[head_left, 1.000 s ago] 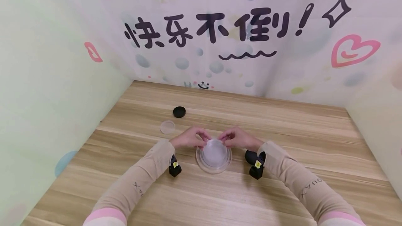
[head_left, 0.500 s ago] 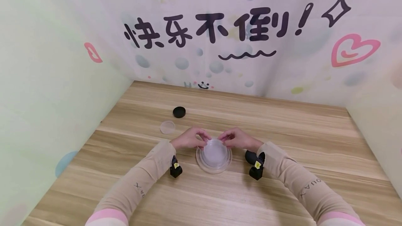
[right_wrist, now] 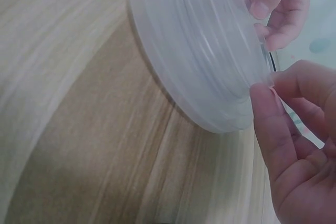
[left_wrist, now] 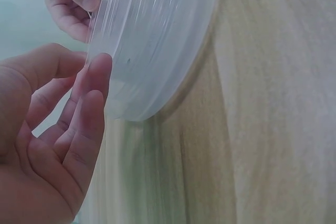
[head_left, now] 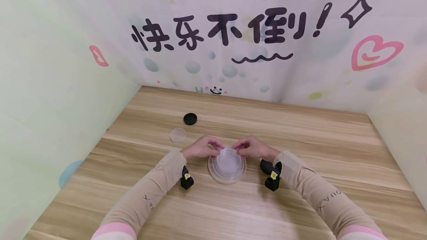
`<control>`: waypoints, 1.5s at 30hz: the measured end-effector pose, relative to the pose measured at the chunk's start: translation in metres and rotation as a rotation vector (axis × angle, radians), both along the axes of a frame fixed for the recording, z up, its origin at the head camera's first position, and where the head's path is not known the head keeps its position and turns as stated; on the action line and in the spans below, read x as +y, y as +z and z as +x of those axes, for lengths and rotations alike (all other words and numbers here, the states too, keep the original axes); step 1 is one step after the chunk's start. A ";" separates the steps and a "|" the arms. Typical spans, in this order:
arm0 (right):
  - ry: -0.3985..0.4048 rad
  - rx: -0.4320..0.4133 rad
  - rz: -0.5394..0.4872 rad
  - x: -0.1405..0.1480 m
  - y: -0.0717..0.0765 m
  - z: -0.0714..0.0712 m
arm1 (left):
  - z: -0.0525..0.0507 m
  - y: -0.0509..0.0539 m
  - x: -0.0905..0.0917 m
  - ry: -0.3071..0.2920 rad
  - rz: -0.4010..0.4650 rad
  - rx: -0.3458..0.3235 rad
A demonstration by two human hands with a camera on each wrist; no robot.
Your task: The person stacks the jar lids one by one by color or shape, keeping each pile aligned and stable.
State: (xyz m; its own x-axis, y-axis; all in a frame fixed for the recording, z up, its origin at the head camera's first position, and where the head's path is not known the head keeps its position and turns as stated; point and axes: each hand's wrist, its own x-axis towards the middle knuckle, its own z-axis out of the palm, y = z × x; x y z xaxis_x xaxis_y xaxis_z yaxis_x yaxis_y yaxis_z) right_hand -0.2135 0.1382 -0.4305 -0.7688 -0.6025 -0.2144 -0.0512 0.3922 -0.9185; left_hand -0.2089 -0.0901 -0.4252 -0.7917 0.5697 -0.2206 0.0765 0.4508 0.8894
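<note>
A stack of clear round plastic lids (head_left: 225, 180) lies on the wooden table, the widest at the bottom and smaller ones above. My left hand (head_left: 202, 146) pinches the rim of the top clear lid (head_left: 228, 163) from the left; in the left wrist view, thumb and fingers (left_wrist: 92, 119) meet at its edge. From the right, my right hand (head_left: 251, 146) pinches the same rim between thumb and fingertips, as the right wrist view shows with the thumb (right_wrist: 265, 103) against the side. How many lids are stacked I cannot tell.
Behind my left hand, a small clear disc (head_left: 178, 135) lies flat on the table (head_left: 300, 129). Farther back sits a black round cap (head_left: 190, 119). A printed cloth backdrop (head_left: 217, 73) rises at the table's far edge, with pale walls at both sides.
</note>
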 end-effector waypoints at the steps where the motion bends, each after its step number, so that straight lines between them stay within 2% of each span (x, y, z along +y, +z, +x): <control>1: 0.001 -0.001 0.002 0.000 0.000 0.000 | 0.000 0.000 0.000 -0.004 0.003 -0.007; 6: 0.003 -0.010 0.005 0.000 0.001 0.000 | -0.004 -0.004 -0.004 -0.041 0.030 -0.010; 10: -0.004 -0.023 0.011 0.000 0.001 0.001 | -0.003 -0.005 -0.005 -0.043 0.036 -0.012; 16: -0.008 -0.033 0.018 0.001 0.003 0.003 | 0.001 -0.002 -0.004 0.012 0.012 -0.030; 31: -0.011 -0.034 0.022 0.003 0.005 -0.001 | 0.001 0.005 -0.012 0.054 0.013 -0.021; 38: -0.032 -0.006 0.088 -0.001 0.014 -0.005 | -0.004 0.006 -0.027 0.055 0.026 0.009; 45: 0.008 0.036 0.075 -0.013 0.024 -0.014 | -0.011 0.008 -0.042 0.132 -0.009 0.018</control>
